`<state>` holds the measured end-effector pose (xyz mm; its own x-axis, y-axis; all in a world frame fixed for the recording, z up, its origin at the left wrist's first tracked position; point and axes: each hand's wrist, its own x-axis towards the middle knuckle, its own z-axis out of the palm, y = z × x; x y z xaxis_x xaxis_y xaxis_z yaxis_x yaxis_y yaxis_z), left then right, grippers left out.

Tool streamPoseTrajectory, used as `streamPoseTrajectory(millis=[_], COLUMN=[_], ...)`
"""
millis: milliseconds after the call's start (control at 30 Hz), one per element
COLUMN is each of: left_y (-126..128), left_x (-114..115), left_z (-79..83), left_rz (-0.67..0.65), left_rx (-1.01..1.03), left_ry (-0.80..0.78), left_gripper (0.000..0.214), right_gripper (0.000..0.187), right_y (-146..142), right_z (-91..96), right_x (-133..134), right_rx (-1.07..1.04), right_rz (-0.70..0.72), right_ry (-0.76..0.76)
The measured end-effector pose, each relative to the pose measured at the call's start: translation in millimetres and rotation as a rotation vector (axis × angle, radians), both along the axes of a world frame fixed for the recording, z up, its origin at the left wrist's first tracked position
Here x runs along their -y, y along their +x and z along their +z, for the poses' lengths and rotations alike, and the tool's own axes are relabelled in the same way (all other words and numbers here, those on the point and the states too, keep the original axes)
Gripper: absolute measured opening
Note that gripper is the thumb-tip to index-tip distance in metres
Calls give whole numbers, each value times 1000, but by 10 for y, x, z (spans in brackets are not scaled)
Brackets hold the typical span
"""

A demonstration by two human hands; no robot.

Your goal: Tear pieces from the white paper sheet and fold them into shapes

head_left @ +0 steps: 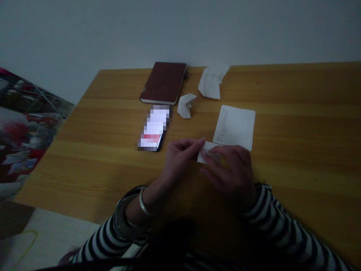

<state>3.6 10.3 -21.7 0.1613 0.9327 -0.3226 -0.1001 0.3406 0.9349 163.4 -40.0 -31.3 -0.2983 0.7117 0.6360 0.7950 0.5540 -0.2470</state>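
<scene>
Both hands meet over a small folded piece of white paper (210,147) lying on the wooden table (296,124). My left hand (180,156) pinches the paper's left edge with its fingertips. My right hand (229,171) lies over the paper with fingers pressing down on it, covering most of it. A flat sheet of lined paper (235,126) rests just beyond the hands. Both wrists wear black-and-white striped sleeves, and a metal bangle circles the left wrist.
A phone (155,128) with a lit screen lies left of the hands. Behind it sit a dark red notebook (164,82), a small folded paper shape (186,105) and a larger folded paper (213,81). A patterned cloth (22,124) hangs off the table's left side.
</scene>
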Motion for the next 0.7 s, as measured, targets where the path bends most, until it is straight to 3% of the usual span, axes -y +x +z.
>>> streamPoseTrajectory(millis=[200, 367, 533, 700], left_y=[25, 74, 84, 93], left_x=[41, 101, 133, 140], left_z=[73, 111, 112, 108], left_rz=[-110, -145, -185, -137], left_rx=[105, 40, 1, -33], left_ry=[-9, 18, 26, 21], left_gripper=[24, 18, 15, 13], right_gripper=[24, 9, 6, 5], right_y=[13, -7, 4, 1], right_z=[-15, -4, -6, -1], right_x=[-26, -34, -28, -29], right_rx=[-273, -480, -554, -545], right_rz=[-36, -142, -211, -196], right_ry=[-14, -86, -169, -148])
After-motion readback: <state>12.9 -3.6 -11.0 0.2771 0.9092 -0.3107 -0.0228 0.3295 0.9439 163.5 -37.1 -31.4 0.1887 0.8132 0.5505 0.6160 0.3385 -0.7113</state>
